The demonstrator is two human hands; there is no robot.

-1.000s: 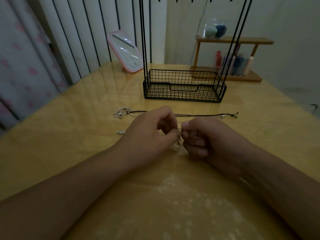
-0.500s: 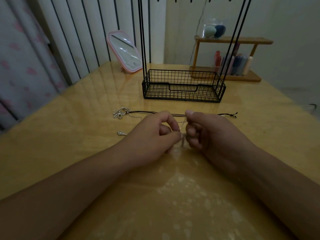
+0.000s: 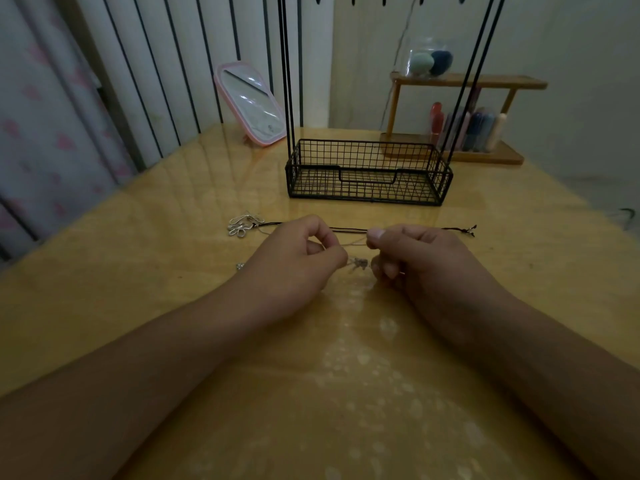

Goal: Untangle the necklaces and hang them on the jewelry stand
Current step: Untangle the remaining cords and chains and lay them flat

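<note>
I am seeing the pink-framed mirror [image 3: 250,105] leaning at the far left edge of the wooden table [image 3: 121,271]. Nearer, a cluster of silver pendants [image 3: 240,225] is lying on the tabletop, joined to a dark cord necklace [image 3: 348,230] that is running flat across the table behind both hands. A small silver piece [image 3: 240,266] is sitting apart, just left of the left hand [image 3: 294,261]. That hand's fingers are curling in, thumb and forefinger pinching a thin chain [image 3: 349,242]. A small silver tangle [image 3: 359,263] is hanging between the two hands. The right hand [image 3: 420,261] is curling too, pinching the same chain from the other side. Behind them the black wire jewelry stand [image 3: 369,173] is standing upright, its basket base on the table. Further right, a wooden shelf [image 3: 464,86] is holding small bottles.
</note>
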